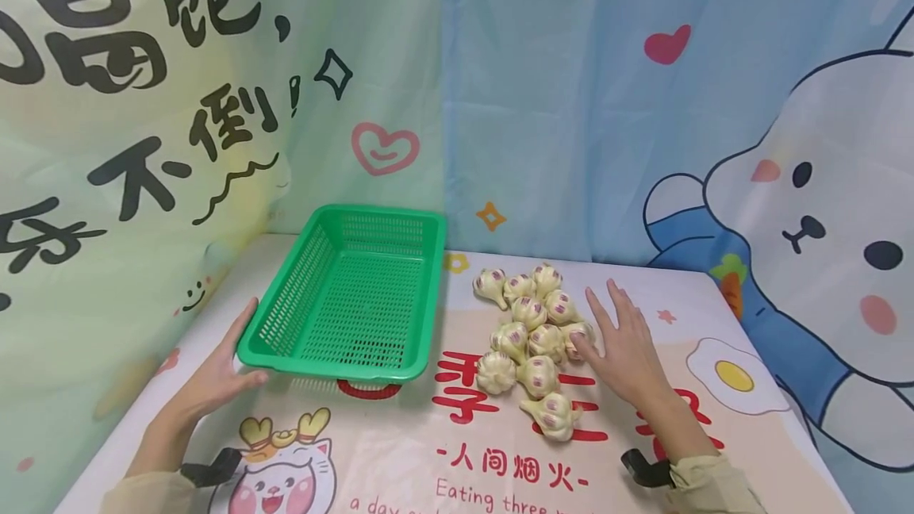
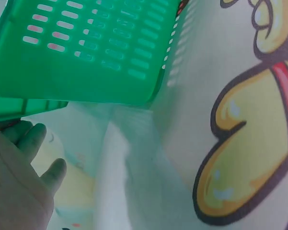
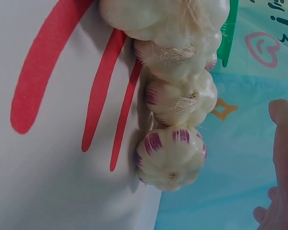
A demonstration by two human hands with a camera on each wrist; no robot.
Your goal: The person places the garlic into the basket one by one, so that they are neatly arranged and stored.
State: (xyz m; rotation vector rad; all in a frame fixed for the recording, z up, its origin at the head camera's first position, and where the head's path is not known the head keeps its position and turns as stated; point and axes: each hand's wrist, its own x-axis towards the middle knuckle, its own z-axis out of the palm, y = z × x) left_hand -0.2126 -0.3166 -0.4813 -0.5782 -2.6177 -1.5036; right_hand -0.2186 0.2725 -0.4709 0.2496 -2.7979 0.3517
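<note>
A green plastic basket (image 1: 328,369) with slotted walls stands at the left of the table, no contents showing inside it. My left hand (image 1: 214,377) is at its near left corner, fingers extended along the outer side and thumb spread apart. In the left wrist view, the fingertips of that hand (image 2: 19,177) reach up to the underside of the basket rim (image 2: 14,108). Several garlic bulbs (image 1: 546,341) with purple streaks lie grouped right of the basket. Beside their right edge my right hand (image 1: 628,351) hovers with fingers spread, the thumb overlapping one bulb (image 1: 577,335) in the head view.
A printed cloth (image 1: 400,450) with red lettering and cartoon pictures covers the table. Behind it hangs a patterned curtain (image 1: 521,101), close to the basket's far side. A black strap end (image 1: 646,468) sticks out at the right wrist, another (image 1: 214,468) at the left.
</note>
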